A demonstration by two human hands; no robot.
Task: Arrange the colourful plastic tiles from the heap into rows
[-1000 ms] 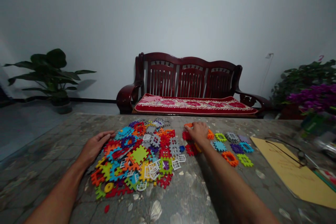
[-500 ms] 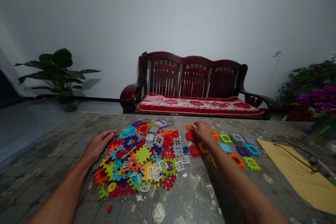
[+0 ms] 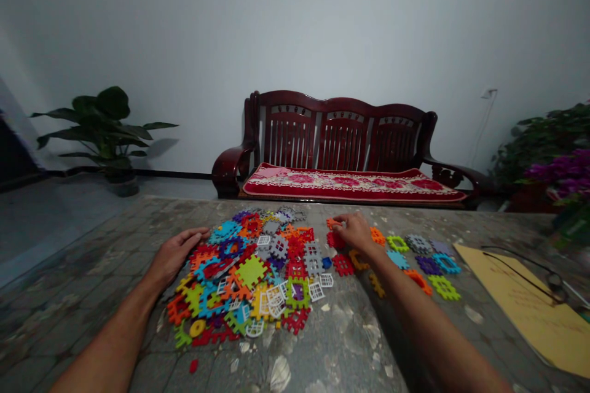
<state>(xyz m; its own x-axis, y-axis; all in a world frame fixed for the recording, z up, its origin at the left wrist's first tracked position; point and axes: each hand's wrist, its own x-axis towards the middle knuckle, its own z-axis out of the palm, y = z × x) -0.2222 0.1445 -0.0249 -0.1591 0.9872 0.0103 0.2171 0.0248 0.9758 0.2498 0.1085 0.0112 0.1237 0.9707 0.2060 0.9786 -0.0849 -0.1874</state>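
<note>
Left hand [image 3: 174, 253] is lying half-open, seemingly empty, by the pile [image 3: 251, 271]; right hand [image 3: 356, 231], half-curled, hold unclear, is touching an orange piece [image 3: 330, 223], best lightly.

Honestly, we can't read a single word or number here. Closest we get is some faint reddish writing [image 3: 519, 287] on the yellow paper [image 3: 548, 331] at the right of the tabletop [image 3: 336, 350], and it's too blurry for us.

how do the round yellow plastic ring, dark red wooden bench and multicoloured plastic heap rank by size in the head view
1. Dark red wooden bench
2. Multicoloured plastic heap
3. Round yellow plastic ring
</note>
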